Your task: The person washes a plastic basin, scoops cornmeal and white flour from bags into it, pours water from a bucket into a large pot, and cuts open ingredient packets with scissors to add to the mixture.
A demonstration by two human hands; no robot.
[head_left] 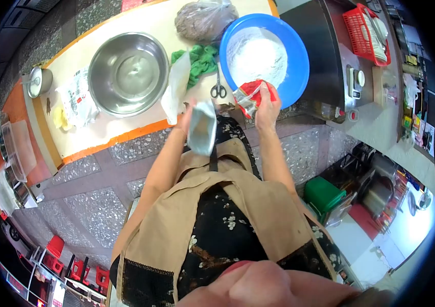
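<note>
My left hand point(184, 122) grips a silvery foil pouch point(202, 134), its open mouth tipped toward me and something brownish showing inside. In my right hand point(267, 108) is a crumpled red packet point(248, 97), held at the near rim of a blue basin point(299, 77). White powder point(258, 57) fills much of that basin. A pair of black-handled scissors point(218, 91) lies on the table between my hands. Left of it are a green cloth point(202, 64) and a whitish plastic bag point(175, 92). The fingers of my left hand are partly hidden by the pouch.
A large steel bowl point(100, 82) stands on the table point(120, 128), beside a printed white bag point(80, 97) and a small metal pot point(40, 82). A clear bag of brown stuff point(197, 23) sits at the back. A red basket point(360, 36) rests on the right counter.
</note>
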